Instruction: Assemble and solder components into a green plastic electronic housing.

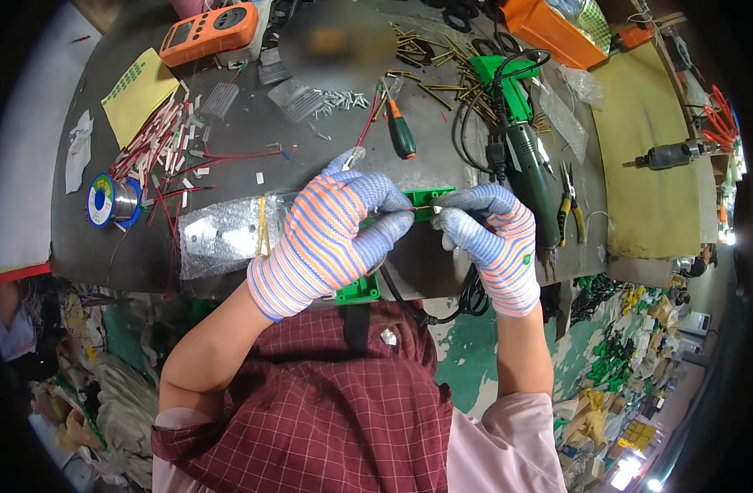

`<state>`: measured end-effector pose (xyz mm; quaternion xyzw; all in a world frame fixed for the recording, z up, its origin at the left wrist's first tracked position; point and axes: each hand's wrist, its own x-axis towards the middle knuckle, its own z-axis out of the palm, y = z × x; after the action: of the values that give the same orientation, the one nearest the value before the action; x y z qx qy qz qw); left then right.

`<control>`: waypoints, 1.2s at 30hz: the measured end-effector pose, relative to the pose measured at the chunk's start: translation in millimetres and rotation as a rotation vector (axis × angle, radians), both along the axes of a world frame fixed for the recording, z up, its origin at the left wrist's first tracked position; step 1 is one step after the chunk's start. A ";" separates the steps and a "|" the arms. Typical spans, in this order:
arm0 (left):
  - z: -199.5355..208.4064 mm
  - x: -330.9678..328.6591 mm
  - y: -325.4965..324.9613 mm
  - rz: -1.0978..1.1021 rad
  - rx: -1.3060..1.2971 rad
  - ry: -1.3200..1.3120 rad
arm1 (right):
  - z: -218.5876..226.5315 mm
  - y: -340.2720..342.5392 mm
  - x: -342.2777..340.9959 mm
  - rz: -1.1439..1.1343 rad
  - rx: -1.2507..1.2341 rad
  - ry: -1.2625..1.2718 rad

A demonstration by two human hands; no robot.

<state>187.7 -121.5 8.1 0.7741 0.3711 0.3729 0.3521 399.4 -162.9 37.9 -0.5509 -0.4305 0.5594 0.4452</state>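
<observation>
Both hands wear striped knit gloves and meet over a small green plastic housing (428, 197) near the table's front edge. My left hand (335, 222) pinches a thin reddish wire at the housing's left end, and one finger points up beside a small clear plastic piece (354, 158). Close by on the right, my right hand (491, 234) has thumb and forefinger closed on a small white piece (437, 209) at the wire's other end. Another green plastic part (358, 289) lies below my left wrist, at the table edge. A black cable (472, 297) loops beneath the hands.
To the left are a bubble-wrapped packet (220, 234), a solder spool (114, 200) and red-white wires (167, 148). Beyond the hands lie a screwdriver (399, 131), screws (339, 101) and an orange multimeter (210, 34). A green heat gun (528, 156) and pliers (569, 205) lie rightward.
</observation>
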 end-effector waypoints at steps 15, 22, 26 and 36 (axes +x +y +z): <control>6.2 -1.6 0.9 -0.032 -0.028 0.022 | -2.2 5.6 -3.0 0.029 -0.002 -0.050; 1.4 0.2 1.7 -0.014 0.015 -0.047 | -0.1 7.7 -4.2 0.037 0.015 -0.055; 1.4 -0.2 3.0 -0.019 0.056 -0.051 | 4.3 7.8 -3.7 0.062 0.007 -0.135; 6.5 -3.2 2.4 -0.070 0.013 0.106 | 8.3 14.1 0.0 0.227 0.107 -0.264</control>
<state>184.5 -119.1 14.6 0.8074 0.3597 0.3213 0.3398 399.4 -148.9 46.2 -0.5428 -0.5738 0.5053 0.3476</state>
